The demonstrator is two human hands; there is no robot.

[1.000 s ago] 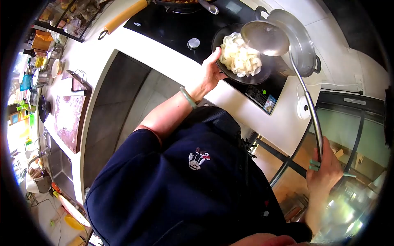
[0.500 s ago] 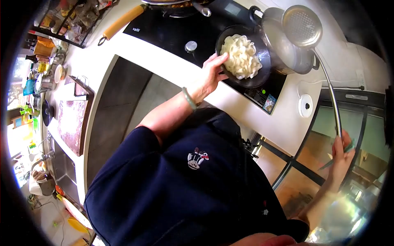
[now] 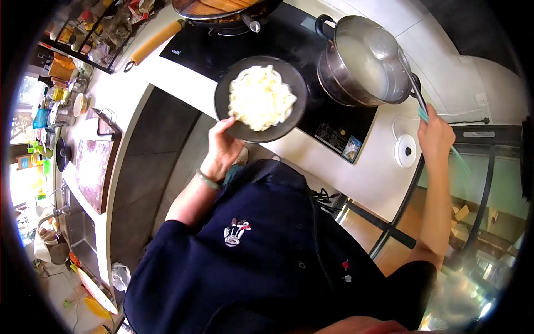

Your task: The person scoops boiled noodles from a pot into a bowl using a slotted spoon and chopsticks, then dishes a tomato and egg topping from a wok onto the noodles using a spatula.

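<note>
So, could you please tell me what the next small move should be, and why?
I'd probably have the left hand set the bowl down on the counter: it looks well filled with noodles, only that hand supports it, and the right hand holds the strainer in the pot, with no noodles visible on it.

White countertop, pale tiled wall, dark-framed glass panels, bright window leftward.

A brown board lies near the sink, and a white round object sits on the counter.
</note>
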